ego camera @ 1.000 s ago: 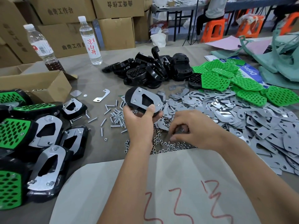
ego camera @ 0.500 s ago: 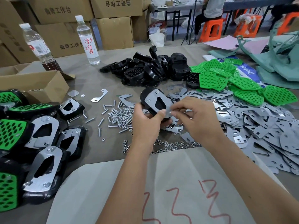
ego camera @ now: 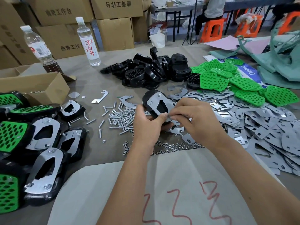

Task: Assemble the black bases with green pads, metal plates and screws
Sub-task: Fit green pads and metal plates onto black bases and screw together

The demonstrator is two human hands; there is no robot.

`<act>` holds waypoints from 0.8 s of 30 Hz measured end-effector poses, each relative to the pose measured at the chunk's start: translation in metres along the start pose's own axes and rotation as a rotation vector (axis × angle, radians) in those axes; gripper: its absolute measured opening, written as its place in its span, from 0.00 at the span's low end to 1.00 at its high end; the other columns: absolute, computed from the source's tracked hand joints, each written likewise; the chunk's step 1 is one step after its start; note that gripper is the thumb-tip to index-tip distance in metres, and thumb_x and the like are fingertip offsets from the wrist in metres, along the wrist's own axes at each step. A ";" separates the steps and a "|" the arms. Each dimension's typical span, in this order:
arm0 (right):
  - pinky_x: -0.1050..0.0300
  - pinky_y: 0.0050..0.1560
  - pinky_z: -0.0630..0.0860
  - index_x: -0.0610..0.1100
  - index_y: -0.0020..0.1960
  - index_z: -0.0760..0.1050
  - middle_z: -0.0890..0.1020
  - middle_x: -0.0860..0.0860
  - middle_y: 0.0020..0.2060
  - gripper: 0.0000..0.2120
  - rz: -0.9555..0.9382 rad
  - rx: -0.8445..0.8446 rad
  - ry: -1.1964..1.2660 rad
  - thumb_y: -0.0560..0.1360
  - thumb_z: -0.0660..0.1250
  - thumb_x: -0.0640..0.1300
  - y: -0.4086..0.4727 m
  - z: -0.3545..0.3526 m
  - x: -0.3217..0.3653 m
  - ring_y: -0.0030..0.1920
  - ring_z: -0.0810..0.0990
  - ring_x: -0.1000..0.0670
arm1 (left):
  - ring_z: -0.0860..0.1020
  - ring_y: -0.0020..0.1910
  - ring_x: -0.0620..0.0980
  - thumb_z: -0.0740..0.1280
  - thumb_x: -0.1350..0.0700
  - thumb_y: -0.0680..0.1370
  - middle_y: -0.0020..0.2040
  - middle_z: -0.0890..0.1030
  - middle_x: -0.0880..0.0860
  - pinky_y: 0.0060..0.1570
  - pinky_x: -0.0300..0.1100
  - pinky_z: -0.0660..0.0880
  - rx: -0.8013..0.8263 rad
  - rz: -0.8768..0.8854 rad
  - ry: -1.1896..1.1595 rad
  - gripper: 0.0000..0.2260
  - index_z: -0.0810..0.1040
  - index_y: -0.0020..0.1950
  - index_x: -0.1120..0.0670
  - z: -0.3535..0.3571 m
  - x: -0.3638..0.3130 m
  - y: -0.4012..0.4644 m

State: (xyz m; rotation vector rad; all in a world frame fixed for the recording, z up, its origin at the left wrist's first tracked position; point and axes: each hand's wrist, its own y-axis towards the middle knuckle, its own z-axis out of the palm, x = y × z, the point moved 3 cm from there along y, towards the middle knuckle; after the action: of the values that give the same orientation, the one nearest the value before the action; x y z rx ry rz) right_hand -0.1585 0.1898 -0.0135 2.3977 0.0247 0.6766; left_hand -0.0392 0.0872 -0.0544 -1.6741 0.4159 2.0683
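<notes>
Black base [ego camera: 150, 99] w/ a metal plate [ego camera: 159, 105] on top is held up over the table centre, tilted. Far behind it sits a heap of black bases [ego camera: 149, 70]. To the right, a wide spread of loose metal plates [ego camera: 263, 127], w/ green pads [ego camera: 235, 80] piled at its far edge. Near left, finished assemblies [ego camera: 37, 143] are stacked, some pad-up, some plate-up. Left hand [ego camera: 147, 125] grips the held base from below, thumb pressed on the plate's near end. Right hand [ego camera: 194, 119] has fingers curled, pinching something tiny at that same end; can't tell what. Screws [ego camera: 120, 116] lie left of the hands, nuts [ego camera: 170, 146] just near them.
</notes>
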 end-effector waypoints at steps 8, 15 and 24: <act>0.49 0.36 0.74 0.39 0.42 0.86 0.79 0.48 0.36 0.04 0.072 -0.112 0.051 0.74 0.79 0.39 0.001 0.008 -0.008 0.35 0.77 0.47 | 0.87 0.38 0.56 0.71 0.68 0.78 0.46 0.87 0.58 0.41 0.51 0.85 0.015 0.021 -0.026 0.13 0.74 0.60 0.58 -0.001 0.000 0.000; 0.53 0.37 0.76 0.42 0.40 0.85 0.81 0.49 0.35 0.07 0.164 -0.242 0.124 0.71 0.81 0.42 -0.002 0.010 -0.012 0.35 0.78 0.47 | 0.87 0.43 0.60 0.71 0.69 0.77 0.51 0.84 0.67 0.43 0.51 0.85 -0.008 0.028 -0.093 0.13 0.74 0.60 0.61 0.001 -0.002 -0.001; 0.52 0.38 0.76 0.40 0.46 0.86 0.81 0.48 0.39 0.04 0.014 -0.067 0.049 0.75 0.76 0.32 0.000 0.011 -0.015 0.37 0.79 0.51 | 0.87 0.38 0.58 0.71 0.68 0.77 0.43 0.87 0.54 0.45 0.54 0.86 -0.021 0.011 -0.053 0.13 0.73 0.59 0.58 0.000 0.000 0.000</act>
State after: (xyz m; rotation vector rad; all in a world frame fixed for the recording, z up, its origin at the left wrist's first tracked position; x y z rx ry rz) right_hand -0.1660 0.1809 -0.0281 2.3191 0.0059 0.7316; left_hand -0.0395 0.0873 -0.0548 -1.6285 0.3880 2.1275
